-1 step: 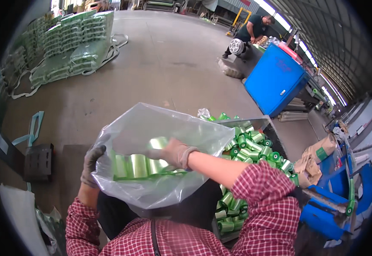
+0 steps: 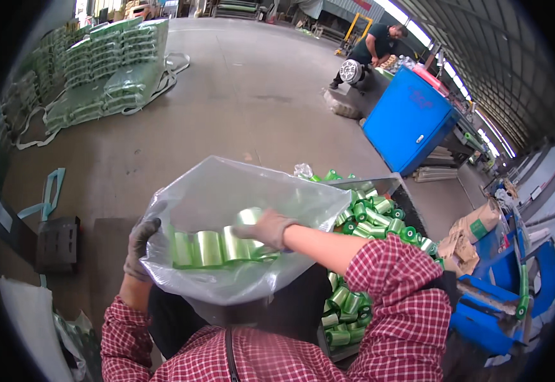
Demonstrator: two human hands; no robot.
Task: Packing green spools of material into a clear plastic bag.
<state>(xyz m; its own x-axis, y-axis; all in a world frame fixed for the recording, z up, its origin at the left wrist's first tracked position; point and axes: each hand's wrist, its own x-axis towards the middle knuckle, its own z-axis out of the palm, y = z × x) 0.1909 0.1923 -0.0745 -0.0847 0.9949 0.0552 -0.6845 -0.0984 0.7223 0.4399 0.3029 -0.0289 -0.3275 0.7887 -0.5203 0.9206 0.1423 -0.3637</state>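
Observation:
A clear plastic bag (image 2: 210, 181) lies spread open over my lap, its mouth wide. My left hand (image 2: 140, 245), in a grey glove, is closed on the bag's left edge. Inside stands a row of shiny green film rolls (image 2: 208, 248). My gloved right hand (image 2: 268, 230) reaches in from the right, fingers around another green roll (image 2: 249, 217) above the row; the grip is partly blurred. To the right, a dark-rimmed bin (image 2: 411, 200) holds a heap of loose green rolls (image 2: 379, 216), partly hidden by my right forearm.
A blue cabinet (image 2: 408, 121) stands ahead right, with a co-worker (image 2: 379, 48) bent over beyond it. Bagged green goods (image 2: 115, 63) are stacked at far left. A dark box (image 2: 59, 245) is left of me. Paper sacks (image 2: 472, 229) and blue frames (image 2: 488, 312) lie right.
My right hand and its roll have shifted slightly to the right inside the bag. My left hand stays on the bag's edge.

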